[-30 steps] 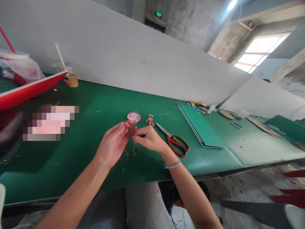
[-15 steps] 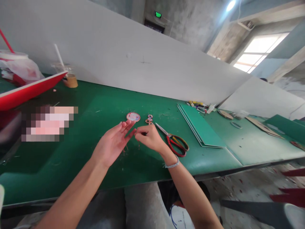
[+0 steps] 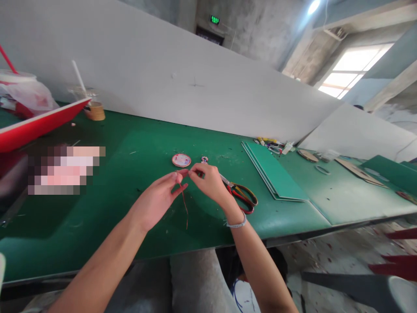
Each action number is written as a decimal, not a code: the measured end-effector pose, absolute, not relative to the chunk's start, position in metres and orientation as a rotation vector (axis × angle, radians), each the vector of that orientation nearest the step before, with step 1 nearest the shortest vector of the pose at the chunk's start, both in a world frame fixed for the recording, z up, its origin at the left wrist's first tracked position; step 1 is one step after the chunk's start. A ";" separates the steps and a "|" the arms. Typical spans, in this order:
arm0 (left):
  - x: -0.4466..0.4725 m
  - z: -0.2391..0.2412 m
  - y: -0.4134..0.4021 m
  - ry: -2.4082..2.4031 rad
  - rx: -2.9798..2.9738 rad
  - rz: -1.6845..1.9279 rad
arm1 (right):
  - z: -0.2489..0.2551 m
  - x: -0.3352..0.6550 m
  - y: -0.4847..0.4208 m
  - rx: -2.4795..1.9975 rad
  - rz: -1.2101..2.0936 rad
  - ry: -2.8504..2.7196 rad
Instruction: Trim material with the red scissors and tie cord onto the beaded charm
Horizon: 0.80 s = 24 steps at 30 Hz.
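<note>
My left hand (image 3: pixel 158 195) is closed at the fingertips on a thin reddish-brown cord (image 3: pixel 185 206), whose loose end dangles over the table. My right hand (image 3: pixel 208 182) meets it from the right, thumb and forefinger pinched at the same cord; the exact grip is small and partly hidden. Just beyond the fingertips lies a round, pale disc with a red rim (image 3: pixel 181 160). A small multicoloured beaded piece (image 3: pixel 204 160) sits behind my right hand, which partly covers it. Scissors with red and yellow handles (image 3: pixel 243 198) rest beside my right wrist, their blades mostly hidden.
Stacked green boards (image 3: pixel 275 174) lie to the right, with a jumble of small tools (image 3: pixel 273 144) behind them. On the left are a red tray-like object (image 3: pixel 48 124), a cup with a straw (image 3: pixel 95 111) and a blurred-out patch (image 3: pixel 65 169). A grey partition (image 3: pixel 146 74) backs the green table.
My left hand has gone from spread fingers to a pinch. My right hand has shifted slightly right and up, covering more of the beaded piece and scissors. The cord's hanging end now shows longer.
</note>
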<state>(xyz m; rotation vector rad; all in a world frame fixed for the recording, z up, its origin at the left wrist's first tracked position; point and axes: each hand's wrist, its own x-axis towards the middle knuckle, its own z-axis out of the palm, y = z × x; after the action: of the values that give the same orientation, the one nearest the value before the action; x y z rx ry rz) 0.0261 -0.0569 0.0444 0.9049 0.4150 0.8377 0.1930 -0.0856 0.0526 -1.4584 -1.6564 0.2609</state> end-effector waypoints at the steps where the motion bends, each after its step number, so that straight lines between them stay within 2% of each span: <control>1: 0.027 0.044 -0.057 0.431 0.939 0.830 | 0.053 0.193 -0.085 -1.449 0.278 -1.645; 8: 0.028 0.037 -0.056 0.470 0.995 0.827 | 0.054 0.186 -0.087 -1.243 0.622 -1.556; 16: 0.027 0.039 -0.058 0.453 0.949 0.837 | 0.056 0.184 -0.090 -1.176 0.416 -1.480; 24: 0.029 0.042 -0.060 0.387 0.995 0.914 | 0.056 0.183 -0.090 -1.122 0.520 -1.493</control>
<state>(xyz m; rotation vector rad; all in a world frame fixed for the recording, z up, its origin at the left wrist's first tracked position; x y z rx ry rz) 0.0289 -0.0603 0.0423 0.9951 0.3869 0.9143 0.1834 -0.0899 0.0558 -1.1218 -1.4927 0.5199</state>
